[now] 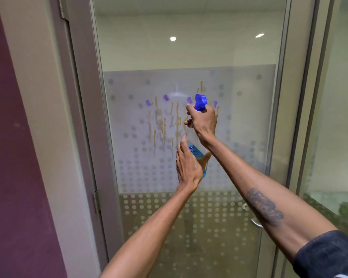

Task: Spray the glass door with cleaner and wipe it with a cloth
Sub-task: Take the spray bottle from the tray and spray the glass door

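A glass door (189, 57) with a frosted, dotted band fills the view. Yellowish drips of cleaner (163, 125) run down the frosted part. My right hand (204, 122) grips the neck of a clear spray bottle (201, 157) with a blue trigger head (201, 101) pointed at the glass. The bottle holds amber liquid and has a blue label. My left hand (187, 165) rests against the bottle's lower body, fingers partly spread. No cloth is in view.
A grey door frame (84, 117) with hinges stands at the left, beside a purple wall (10, 157). A metal door handle (256, 223) shows at the lower right behind my right forearm. Another glass panel (338, 117) lies to the right.
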Available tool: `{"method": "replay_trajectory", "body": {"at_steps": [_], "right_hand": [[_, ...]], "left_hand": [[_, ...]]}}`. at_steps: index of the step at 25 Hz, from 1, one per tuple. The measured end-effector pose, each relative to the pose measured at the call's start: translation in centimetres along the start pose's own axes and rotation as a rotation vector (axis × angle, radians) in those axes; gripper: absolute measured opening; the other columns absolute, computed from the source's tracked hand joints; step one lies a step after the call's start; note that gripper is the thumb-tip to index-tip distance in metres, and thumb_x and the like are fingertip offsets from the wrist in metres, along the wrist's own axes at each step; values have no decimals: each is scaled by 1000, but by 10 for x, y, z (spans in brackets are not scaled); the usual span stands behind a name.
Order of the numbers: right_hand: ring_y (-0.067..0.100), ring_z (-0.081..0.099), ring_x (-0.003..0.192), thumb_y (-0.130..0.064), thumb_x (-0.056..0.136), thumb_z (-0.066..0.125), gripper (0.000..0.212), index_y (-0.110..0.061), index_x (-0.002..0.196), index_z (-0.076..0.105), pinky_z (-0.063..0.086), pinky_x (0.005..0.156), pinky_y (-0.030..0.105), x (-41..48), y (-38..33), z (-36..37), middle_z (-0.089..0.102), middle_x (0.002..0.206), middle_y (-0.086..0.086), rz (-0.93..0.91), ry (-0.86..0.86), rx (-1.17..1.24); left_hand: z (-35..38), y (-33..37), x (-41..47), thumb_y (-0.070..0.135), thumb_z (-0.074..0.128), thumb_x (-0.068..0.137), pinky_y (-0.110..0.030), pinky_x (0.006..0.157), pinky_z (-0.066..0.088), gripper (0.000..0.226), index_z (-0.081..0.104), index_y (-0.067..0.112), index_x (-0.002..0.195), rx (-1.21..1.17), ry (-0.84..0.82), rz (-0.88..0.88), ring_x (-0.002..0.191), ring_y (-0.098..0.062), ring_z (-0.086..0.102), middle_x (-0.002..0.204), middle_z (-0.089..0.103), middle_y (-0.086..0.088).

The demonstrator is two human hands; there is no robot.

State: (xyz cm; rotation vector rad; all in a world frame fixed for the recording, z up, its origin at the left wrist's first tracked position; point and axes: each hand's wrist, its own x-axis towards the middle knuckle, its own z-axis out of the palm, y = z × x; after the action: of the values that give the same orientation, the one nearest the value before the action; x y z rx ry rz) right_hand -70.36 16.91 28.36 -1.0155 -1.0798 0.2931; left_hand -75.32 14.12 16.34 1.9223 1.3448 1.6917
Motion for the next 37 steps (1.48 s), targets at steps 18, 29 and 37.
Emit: {"method": "replay_trajectory", "body": {"at_steps": [18, 29, 37], "right_hand": [[13, 73, 50, -23, 88, 66, 27, -1, 74, 60, 57, 60, 38, -51, -22, 118, 70, 63, 14, -70, -66, -73], [15, 74, 52, -21, 85, 69, 16, -9, 77, 62, 52, 56, 27, -38, -9, 73, 63, 60, 1, -7, 62, -87], [11, 73, 50, -26, 85, 67, 21, -11, 71, 60, 52, 64, 29, -15, -2, 22, 62, 55, 1, 20, 103, -159]], "left_hand": [[-98, -73, 25, 45, 79, 76, -41, 100, 47, 103, 22, 20, 158, 27, 79, -26, 131, -27, 51, 146, 46, -9], [-65, -59, 19, 47, 83, 75, -41, 103, 44, 105, 22, 24, 157, -18, -45, 15, 135, -24, 48, 148, 45, -3], [-18, -24, 6, 47, 83, 75, -38, 106, 41, 105, 23, 21, 157, -49, -89, 21, 137, -25, 45, 149, 44, -4]]}}
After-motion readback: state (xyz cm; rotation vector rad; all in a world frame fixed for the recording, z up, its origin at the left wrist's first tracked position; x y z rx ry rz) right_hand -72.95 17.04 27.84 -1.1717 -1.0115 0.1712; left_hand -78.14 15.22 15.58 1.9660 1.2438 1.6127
